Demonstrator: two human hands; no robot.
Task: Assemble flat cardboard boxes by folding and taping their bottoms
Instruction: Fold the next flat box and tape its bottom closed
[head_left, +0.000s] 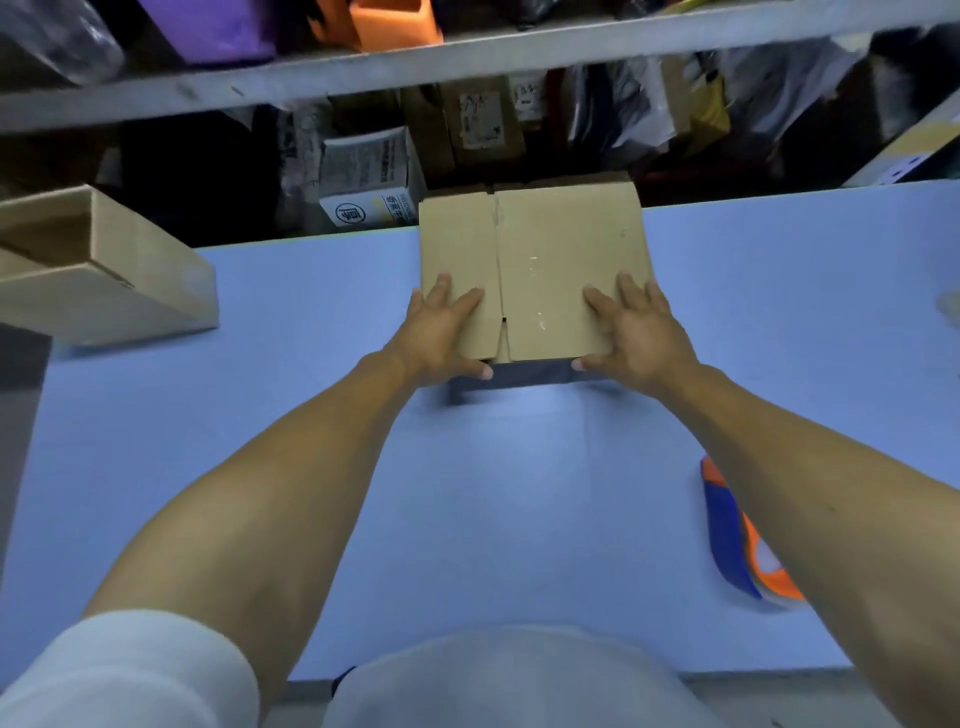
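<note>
Box: cardboard box (530, 270) stands bottom-up on the blue bench (311, 415), far centre, flaps closed.
Left hand (441, 332): open, palm flat on the left flap, thumb on the near wall.
Right hand (631, 332): open, flat on the right flap.
Seam: runs away from the person, between both hands, slightly nearer the left; clear tape glints beside it.
Tape dispenser (743, 540): near right forearm.
</note>
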